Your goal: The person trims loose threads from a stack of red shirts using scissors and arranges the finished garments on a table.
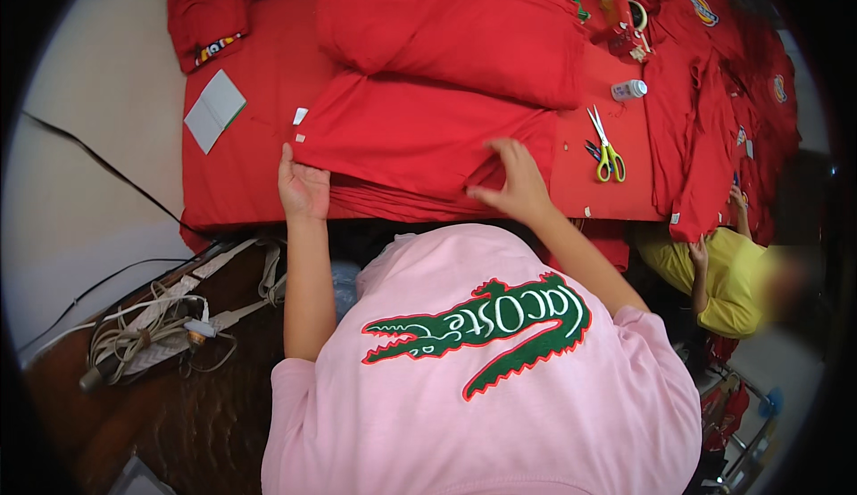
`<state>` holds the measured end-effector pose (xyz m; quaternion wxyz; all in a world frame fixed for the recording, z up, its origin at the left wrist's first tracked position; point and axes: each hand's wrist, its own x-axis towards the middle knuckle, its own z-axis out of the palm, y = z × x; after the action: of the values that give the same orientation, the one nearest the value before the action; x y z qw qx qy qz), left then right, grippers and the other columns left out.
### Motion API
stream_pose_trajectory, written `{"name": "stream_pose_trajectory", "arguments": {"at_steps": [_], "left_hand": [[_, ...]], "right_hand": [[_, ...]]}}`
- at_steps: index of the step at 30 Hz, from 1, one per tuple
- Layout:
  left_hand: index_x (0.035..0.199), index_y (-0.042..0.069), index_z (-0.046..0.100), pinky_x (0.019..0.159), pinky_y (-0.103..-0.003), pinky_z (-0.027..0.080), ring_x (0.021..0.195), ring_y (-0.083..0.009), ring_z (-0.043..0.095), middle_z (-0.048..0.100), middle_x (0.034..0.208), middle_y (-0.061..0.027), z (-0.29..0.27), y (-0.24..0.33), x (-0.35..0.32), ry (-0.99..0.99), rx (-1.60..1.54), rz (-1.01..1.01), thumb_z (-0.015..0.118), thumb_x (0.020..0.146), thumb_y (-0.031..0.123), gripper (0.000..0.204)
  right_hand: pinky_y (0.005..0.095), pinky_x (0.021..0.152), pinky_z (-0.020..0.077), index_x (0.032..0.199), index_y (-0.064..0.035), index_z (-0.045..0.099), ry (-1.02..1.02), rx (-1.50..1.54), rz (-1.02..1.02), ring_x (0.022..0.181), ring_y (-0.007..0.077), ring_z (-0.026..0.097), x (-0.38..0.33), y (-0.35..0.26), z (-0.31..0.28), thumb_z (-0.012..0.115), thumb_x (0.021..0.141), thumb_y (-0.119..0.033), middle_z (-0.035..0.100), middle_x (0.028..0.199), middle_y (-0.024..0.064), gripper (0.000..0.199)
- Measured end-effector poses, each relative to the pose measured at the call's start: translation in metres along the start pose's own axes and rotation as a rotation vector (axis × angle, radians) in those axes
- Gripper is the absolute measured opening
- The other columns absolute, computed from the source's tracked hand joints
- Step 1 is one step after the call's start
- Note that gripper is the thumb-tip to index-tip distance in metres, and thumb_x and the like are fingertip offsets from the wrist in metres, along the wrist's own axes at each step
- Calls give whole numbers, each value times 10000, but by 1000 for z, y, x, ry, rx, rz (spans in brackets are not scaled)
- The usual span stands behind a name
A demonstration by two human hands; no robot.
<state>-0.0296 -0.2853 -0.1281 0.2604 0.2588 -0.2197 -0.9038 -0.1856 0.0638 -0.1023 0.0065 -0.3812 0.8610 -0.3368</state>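
Observation:
A red garment (393,133) lies folded over a stack of red cloth at the table's near edge. My left hand (306,187) grips its lower left corner, the thumb up at the edge and the other fingers partly hidden by the cloth. Small white tags (300,116) sit just above that hand. My right hand (518,183) is at the garment's right end, with thumb and fingers spread apart around a loose fold; whether it touches the cloth is hard to tell. A thick pile of folded red garments (455,31) rests behind.
Right of the garment are yellow-handled scissors (608,158), a white bottle (629,91) and a tape roll (637,15). A white notepad (215,111) lies at left. A person in yellow (714,281) handles red garments at right. Tangled cables (143,339) lie lower left.

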Motion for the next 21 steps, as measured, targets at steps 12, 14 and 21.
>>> {"name": "stream_pose_trajectory", "arguments": {"at_steps": [12, 14, 21], "left_hand": [[1369, 26, 583, 1059, -453, 542, 1220, -274, 665, 673, 1352, -124, 9, 3, 37, 2, -21, -78, 551, 1075, 399, 476], [1373, 32, 580, 1074, -469, 530, 1237, -290, 646, 669, 1338, -139, 16, 4, 46, 32, -34, 29, 533, 1082, 386, 461], [1404, 39, 559, 1121, -506, 492, 1283, -320, 622, 644, 1395, -139, -4, -1, 26, 395, 23, 35, 516, 1081, 356, 455]], "right_hand": [[413, 712, 498, 1071, -85, 577, 25, -310, -35, 782, 304, 647, -8, -9, 24, 788, 795, -259, 608, 1002, 127, 389], [440, 719, 528, 1127, -91, 558, -89, -385, 17, 830, 323, 670, 2, 2, 38, 773, 788, -218, 604, 1045, 144, 420], [542, 773, 532, 1016, -44, 631, 7, -238, 717, 917, 460, 677, -36, 63, -62, 699, 814, -163, 696, 908, 221, 243]]}}
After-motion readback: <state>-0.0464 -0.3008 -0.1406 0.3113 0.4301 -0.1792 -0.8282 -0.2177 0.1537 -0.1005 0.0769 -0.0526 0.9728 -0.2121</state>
